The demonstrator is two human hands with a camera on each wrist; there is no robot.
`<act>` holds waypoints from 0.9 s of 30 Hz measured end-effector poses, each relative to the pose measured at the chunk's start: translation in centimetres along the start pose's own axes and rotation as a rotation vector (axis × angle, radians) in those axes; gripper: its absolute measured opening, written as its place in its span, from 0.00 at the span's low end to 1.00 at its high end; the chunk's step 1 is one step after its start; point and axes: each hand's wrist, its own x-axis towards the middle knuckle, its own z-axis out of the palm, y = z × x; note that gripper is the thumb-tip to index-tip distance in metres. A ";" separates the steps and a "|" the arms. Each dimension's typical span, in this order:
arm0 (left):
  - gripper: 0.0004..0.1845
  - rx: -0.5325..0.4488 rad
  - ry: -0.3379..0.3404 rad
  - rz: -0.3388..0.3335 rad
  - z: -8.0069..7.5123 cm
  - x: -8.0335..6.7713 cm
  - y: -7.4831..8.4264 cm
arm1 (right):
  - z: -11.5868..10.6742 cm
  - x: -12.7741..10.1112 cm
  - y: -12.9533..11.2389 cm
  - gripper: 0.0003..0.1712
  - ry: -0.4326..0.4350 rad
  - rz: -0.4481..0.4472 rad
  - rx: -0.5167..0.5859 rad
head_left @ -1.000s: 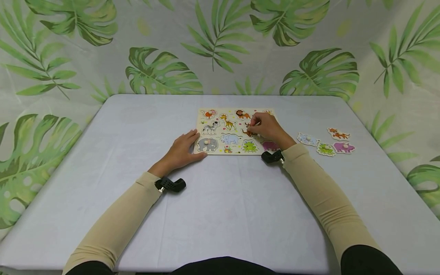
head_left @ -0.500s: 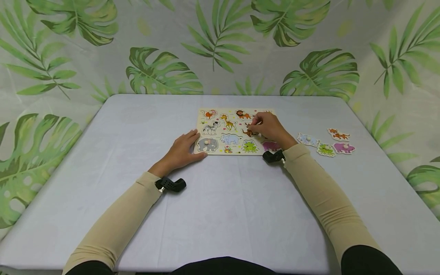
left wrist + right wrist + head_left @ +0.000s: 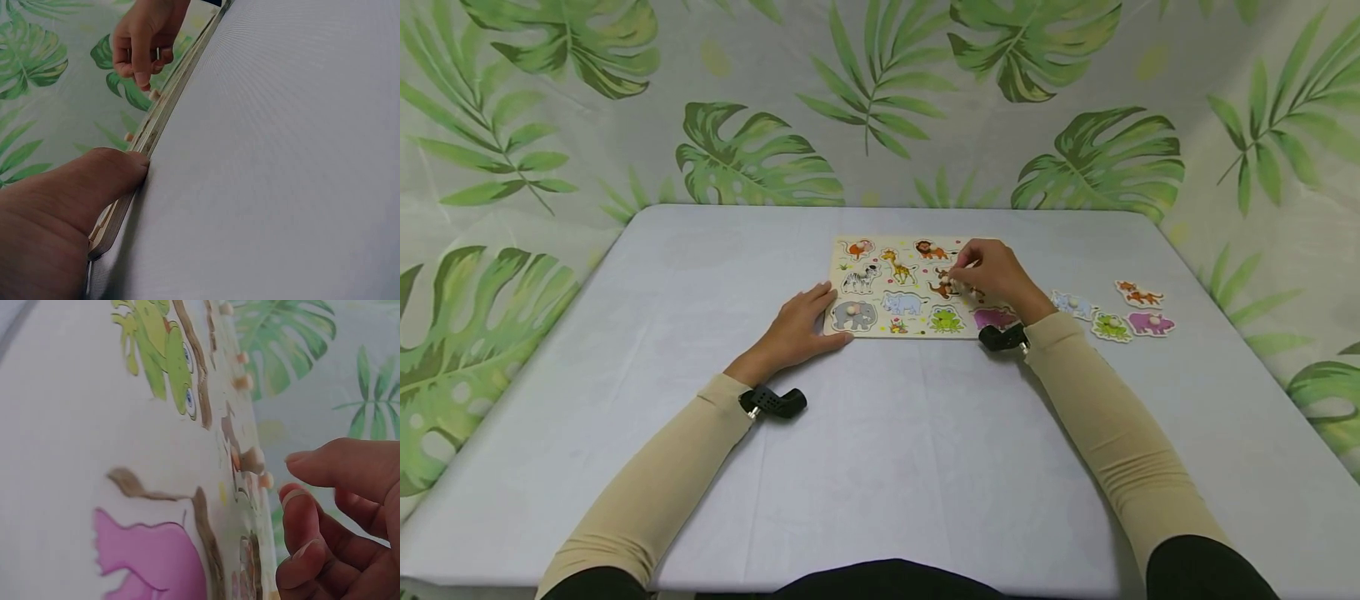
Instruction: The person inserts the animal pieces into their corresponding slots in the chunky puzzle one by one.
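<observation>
Left hand (image 3: 797,327) flat, steadies puzzle board (image 3: 842,287). Right hand (image 3: 996,279) fingers just off monkey piece (image 3: 946,287) knob, holding nothing. Four pieces (image 3: 1111,310) off board on table (image 3: 700,275); rest seated.

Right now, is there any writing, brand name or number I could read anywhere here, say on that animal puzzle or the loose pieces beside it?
None: no legible word, number or brand shows in any view.
Puzzle board: animal pictures only, no lettering.
Loose pieces on the table: pictures only.
Leaf-print backdrop: pattern only.
Black wrist mounts: any marking is too small to tell.
</observation>
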 end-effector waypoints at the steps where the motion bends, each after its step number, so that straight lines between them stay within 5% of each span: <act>1: 0.46 -0.001 0.001 -0.002 0.0 0.0 0.0 | -0.1 0.1 0.0 0.09 -0.004 -0.002 -0.003; 27: 0.45 0.003 0.008 0.004 -0.1 -0.1 0.1 | -3.0 -0.9 0.6 0.13 0.042 -0.074 -0.093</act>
